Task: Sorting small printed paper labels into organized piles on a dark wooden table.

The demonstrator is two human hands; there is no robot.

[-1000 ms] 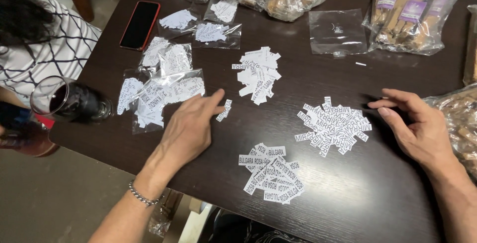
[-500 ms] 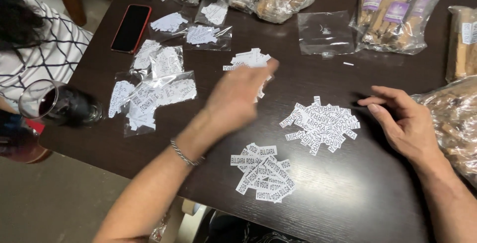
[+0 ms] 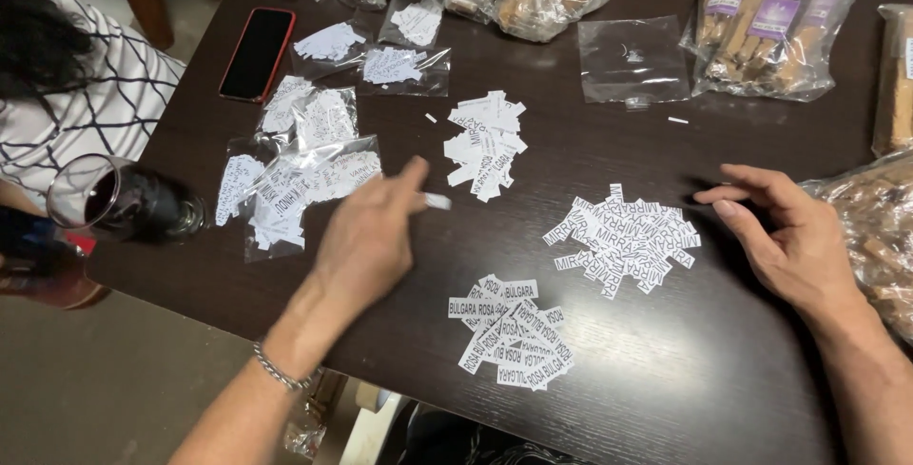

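Left hand (image 3: pixel 366 242): pinching one small paper slip (image 3: pixel 437 202) at the fingertips, above the dark table (image 3: pixel 666 398).
Right hand (image 3: pixel 789 232): loosely open, empty, resting just beside the right slip pile (image 3: pixel 623 237).
Other piles: upper (image 3: pixel 485 142); near (image 3: pixel 514 332).
Risk: sleeve or draught probably scatters and mixes piles; wine glass (image 3: pixel 119 201) near the edge could tip.

Three heaps of white paper labels (image 3: pixel 623 237) lie mid-table, and clear bags of labels (image 3: pixel 295 184) sit toward the left edge. Clear packages with purple tags (image 3: pixel 770 23) line the far edge; a red-cased phone with a dark screen (image 3: pixel 255 53) rests at the far left corner.
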